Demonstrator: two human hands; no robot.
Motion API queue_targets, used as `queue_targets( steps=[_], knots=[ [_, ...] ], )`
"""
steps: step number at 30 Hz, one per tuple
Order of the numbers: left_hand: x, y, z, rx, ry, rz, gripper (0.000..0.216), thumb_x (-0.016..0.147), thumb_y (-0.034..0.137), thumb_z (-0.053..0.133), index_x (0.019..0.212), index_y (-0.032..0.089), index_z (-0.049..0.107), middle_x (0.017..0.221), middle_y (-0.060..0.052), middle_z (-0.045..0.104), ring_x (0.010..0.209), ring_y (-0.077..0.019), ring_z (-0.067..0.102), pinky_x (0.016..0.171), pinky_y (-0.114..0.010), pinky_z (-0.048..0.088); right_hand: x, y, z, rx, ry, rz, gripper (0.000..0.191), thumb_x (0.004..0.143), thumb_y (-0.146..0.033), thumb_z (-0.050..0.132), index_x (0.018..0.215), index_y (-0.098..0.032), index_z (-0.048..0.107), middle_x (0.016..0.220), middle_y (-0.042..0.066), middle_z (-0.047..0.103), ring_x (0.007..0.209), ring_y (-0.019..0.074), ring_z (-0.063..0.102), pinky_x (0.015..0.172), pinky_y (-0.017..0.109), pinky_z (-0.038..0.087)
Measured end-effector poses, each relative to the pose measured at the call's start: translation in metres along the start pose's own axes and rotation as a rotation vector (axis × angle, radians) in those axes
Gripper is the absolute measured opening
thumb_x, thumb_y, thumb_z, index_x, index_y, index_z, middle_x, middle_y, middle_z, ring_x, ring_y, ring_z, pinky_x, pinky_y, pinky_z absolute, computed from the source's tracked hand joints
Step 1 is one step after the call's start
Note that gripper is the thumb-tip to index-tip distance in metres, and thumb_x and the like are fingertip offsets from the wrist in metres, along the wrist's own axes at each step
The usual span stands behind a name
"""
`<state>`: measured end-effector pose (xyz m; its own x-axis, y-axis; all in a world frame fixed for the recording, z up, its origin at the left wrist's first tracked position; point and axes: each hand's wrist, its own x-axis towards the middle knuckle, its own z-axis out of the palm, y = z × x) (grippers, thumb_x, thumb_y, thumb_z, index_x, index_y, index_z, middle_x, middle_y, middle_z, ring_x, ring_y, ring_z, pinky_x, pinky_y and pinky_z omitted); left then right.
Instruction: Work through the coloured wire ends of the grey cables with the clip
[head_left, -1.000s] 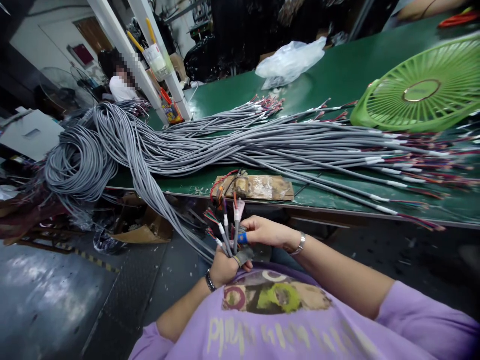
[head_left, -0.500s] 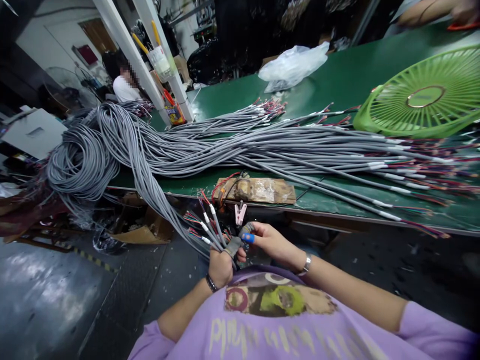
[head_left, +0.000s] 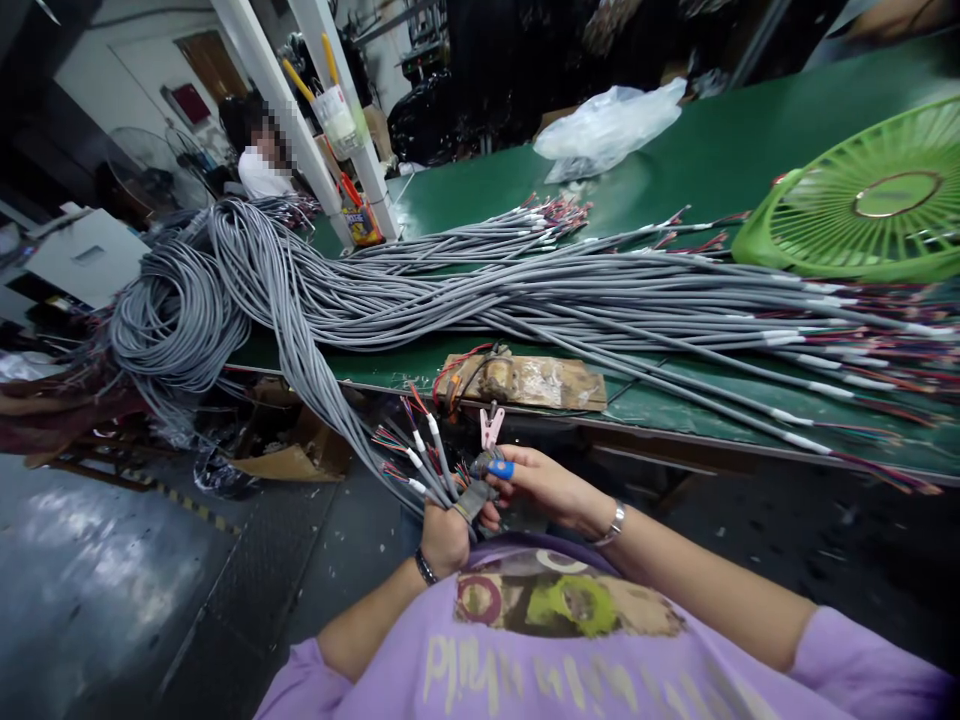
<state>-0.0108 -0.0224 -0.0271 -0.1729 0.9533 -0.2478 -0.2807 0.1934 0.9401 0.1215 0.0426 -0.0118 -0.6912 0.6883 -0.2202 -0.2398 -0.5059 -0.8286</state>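
My left hand (head_left: 448,530) is closed around a bunch of grey cables (head_left: 442,470), whose ends show white sleeves and thin coloured wires. A grey wrap covers its thumb. Close beside it, my right hand (head_left: 525,480) has its thumb and finger pinched together at the wire ends; a blue band and a dark wrap are on its fingers. What lies between those fingertips is too small to make out. Just beyond the right hand, a pink clip (head_left: 491,428) hangs at the bench edge below a wooden block (head_left: 532,382) with red and black leads.
Long grey cables (head_left: 420,300) lie across the green bench (head_left: 480,175), coiled at the left. A green fan (head_left: 862,200) stands at the right, a plastic bag (head_left: 607,130) at the back. White posts (head_left: 330,120) rise at the back left. Another person (head_left: 262,160) is beyond them.
The view has shifted slightly, so the bench and cables appear a little further right. Both hands keep nearly the same pose at the cable bunch.
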Motion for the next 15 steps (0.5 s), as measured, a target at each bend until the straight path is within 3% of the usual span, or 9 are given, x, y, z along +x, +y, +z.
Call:
queue_targets(
  steps=[3,5,7,12,15],
  knots=[
    [-0.001,0.001,0.002,-0.008,-0.001,-0.020,0.040,0.069,0.049,0.068,0.053,0.013,0.061,0.044,-0.001,0.058,0.037,-0.0100,0.050,0.042,-0.023,0.043,-0.003,-0.003,0.007,-0.045,-0.109,-0.004,0.031,0.075,-0.044,0.065,0.080,-0.017,0.052,0.054,0.000,0.062,0.050,0.0157,0.059,0.051,0.026,0.039],
    [-0.001,0.003,0.002,-0.018,0.011,-0.028,0.039,0.068,0.049,0.069,0.054,0.013,0.060,0.044,-0.001,0.058,0.037,-0.0099,0.050,0.042,-0.023,0.043,-0.004,-0.003,0.010,-0.028,-0.111,-0.004,0.030,0.075,-0.045,0.064,0.077,-0.018,0.051,0.053,0.001,0.062,0.050,0.0175,0.060,0.051,0.028,0.040],
    [-0.002,0.006,0.003,-0.022,0.043,-0.017,0.039,0.068,0.049,0.069,0.054,0.013,0.060,0.045,-0.001,0.058,0.037,-0.0097,0.050,0.042,-0.023,0.042,-0.004,-0.001,0.008,-0.006,-0.025,-0.009,0.028,0.072,-0.042,0.067,0.071,-0.018,0.051,0.051,-0.001,0.059,0.048,0.0158,0.057,0.052,0.029,0.041],
    [-0.005,0.020,0.007,-0.079,0.120,-0.026,0.036,0.061,0.047,0.075,0.060,0.014,0.061,0.044,0.000,0.058,0.036,-0.0091,0.049,0.040,-0.021,0.040,0.005,0.004,-0.009,0.137,0.370,-0.105,0.025,0.072,-0.037,0.068,0.064,-0.019,0.053,0.053,-0.004,0.052,0.046,0.0082,0.043,0.052,0.024,0.041],
    [-0.004,0.028,0.013,-0.109,0.100,-0.041,0.036,0.060,0.047,0.075,0.059,0.014,0.060,0.043,0.000,0.057,0.036,-0.0092,0.049,0.039,-0.021,0.039,0.014,0.000,-0.017,0.239,0.341,-0.034,0.032,0.079,-0.049,0.058,0.073,-0.018,0.057,0.069,0.002,0.060,0.055,0.0108,0.050,0.057,0.026,0.045]
  ],
)
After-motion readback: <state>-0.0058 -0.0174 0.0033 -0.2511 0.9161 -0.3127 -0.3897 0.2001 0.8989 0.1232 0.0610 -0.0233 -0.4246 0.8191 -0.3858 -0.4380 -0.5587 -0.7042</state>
